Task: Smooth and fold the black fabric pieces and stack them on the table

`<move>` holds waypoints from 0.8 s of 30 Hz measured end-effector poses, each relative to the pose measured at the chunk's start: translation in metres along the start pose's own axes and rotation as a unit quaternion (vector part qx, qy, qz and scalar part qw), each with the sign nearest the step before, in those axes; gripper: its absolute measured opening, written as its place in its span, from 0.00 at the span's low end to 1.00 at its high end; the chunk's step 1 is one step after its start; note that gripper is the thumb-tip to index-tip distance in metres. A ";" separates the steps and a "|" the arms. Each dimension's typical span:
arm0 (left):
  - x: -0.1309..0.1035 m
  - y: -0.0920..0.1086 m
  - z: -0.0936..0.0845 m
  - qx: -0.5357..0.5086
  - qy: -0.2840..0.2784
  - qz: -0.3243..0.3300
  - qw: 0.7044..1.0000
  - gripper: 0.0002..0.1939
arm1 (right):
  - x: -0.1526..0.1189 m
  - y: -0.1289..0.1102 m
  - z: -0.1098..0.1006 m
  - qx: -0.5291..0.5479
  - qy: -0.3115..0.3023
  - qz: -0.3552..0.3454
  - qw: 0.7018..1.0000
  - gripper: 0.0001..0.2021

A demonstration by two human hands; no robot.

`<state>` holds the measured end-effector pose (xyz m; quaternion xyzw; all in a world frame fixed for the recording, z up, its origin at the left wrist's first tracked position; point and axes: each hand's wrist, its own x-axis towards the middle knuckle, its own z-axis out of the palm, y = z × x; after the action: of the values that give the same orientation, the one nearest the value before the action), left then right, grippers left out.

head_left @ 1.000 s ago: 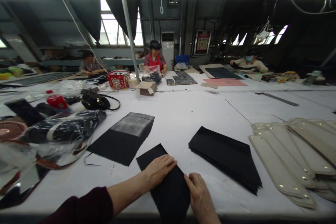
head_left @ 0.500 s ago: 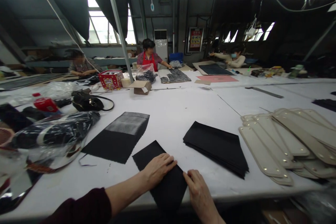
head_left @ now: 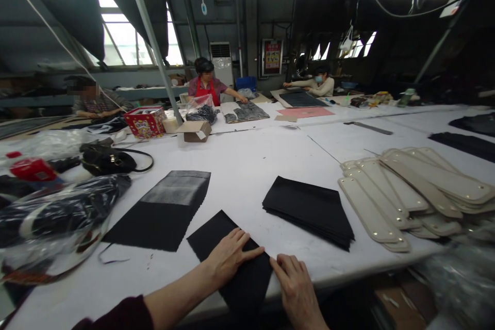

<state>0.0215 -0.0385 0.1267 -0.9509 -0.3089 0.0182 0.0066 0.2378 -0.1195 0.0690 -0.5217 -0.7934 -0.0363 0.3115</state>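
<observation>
A piece of black cloth [head_left: 249, 283] lies before me, one corner pointing away and its near end over the table edge. My left hand [head_left: 229, 255] rests palm down on it, fingers stretched and the thumb pointing out along the right edge. At that same edge, my right hand [head_left: 294, 281] has its fingers curled and holds the cloth by the thumb side. To the right sits a stack of folded black cloth pieces [head_left: 309, 211]. On the left lies another pile of black cloth [head_left: 154, 221], with a greyish patch on its far part.
Beige panels with metal studs [head_left: 379, 206] are heaped on the right of the white table [head_left: 240, 157]. Plastic-wrapped goods [head_left: 65, 211], a black handbag [head_left: 110, 159] and a red bottle [head_left: 33, 169] crowd the left. Several co-workers sit across the table, one in a red apron [head_left: 204, 91].
The view has swung a little to the right. My left thumb has spread away from the fingers along the cloth's edge. My right hand stays at that edge.
</observation>
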 end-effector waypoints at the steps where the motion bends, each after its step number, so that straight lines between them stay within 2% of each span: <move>1: 0.000 -0.002 0.000 -0.007 0.004 0.002 1.000 0.31 | -0.001 0.001 0.000 0.004 0.000 0.003 1.000 0.21; 5: -0.006 -0.014 0.002 -0.026 0.015 -0.008 1.000 0.31 | -0.003 0.003 0.000 0.014 -0.003 0.008 1.000 0.22; 12: -0.014 -0.041 0.007 -0.025 -0.011 -0.072 0.997 0.36 | -0.006 0.004 0.003 0.008 -0.009 0.009 1.000 0.23; 15: -0.016 -0.041 0.013 -0.030 -0.008 -0.096 0.995 0.37 | -0.006 0.003 0.000 0.004 -0.013 0.006 1.000 0.23; 18: -0.018 -0.035 0.015 -0.033 0.000 -0.121 0.992 0.37 | -0.001 0.003 -0.011 0.025 -0.042 0.016 0.999 0.21; 21: -0.018 -0.027 0.016 -0.034 0.022 -0.120 0.992 0.32 | 0.012 0.004 -0.020 0.047 -0.068 0.053 0.995 0.18; 24: -0.014 -0.020 0.027 -0.033 0.056 -0.107 0.992 0.24 | 0.027 0.003 -0.010 0.016 -0.032 0.049 0.998 0.18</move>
<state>-0.0027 -0.0302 0.1006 -0.9114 -0.4088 -0.0458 -0.0057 0.2382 -0.1004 0.0905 -0.5561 -0.7767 0.0084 0.2957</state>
